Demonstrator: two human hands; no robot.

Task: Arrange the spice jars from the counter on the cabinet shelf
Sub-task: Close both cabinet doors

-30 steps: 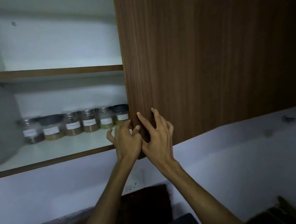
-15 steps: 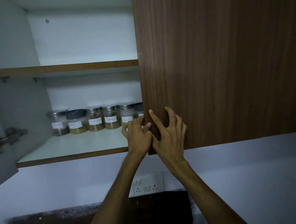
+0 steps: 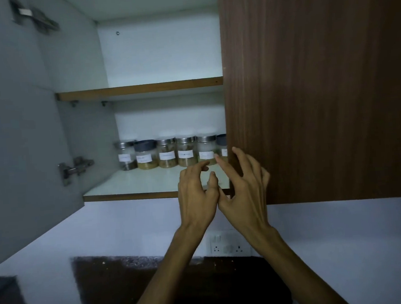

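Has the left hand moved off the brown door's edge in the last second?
Yes. The left hand has shifted slightly left, away from the brown door; a small gap now shows between its fingertips and the door edge, in front of the jars.

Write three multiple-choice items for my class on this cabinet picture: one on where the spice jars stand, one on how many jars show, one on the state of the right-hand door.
1. Where do the spice jars stand?
A. on the upper shelf
B. on the lower shelf
C. on the counter

2. How many jars show, counting the one partly hidden?
A. three
B. nine
C. six

3. The right door is
A. shut across its half of the cabinet
B. taken off
C. swung fully open

Key: 1 B, the row sits at the back of the lower shelf, under the upper shelf. 2 C, five whole jars plus one cut off by the door edge. 3 A, its wood face covers the cabinet's right half, with the right hand at its edge.
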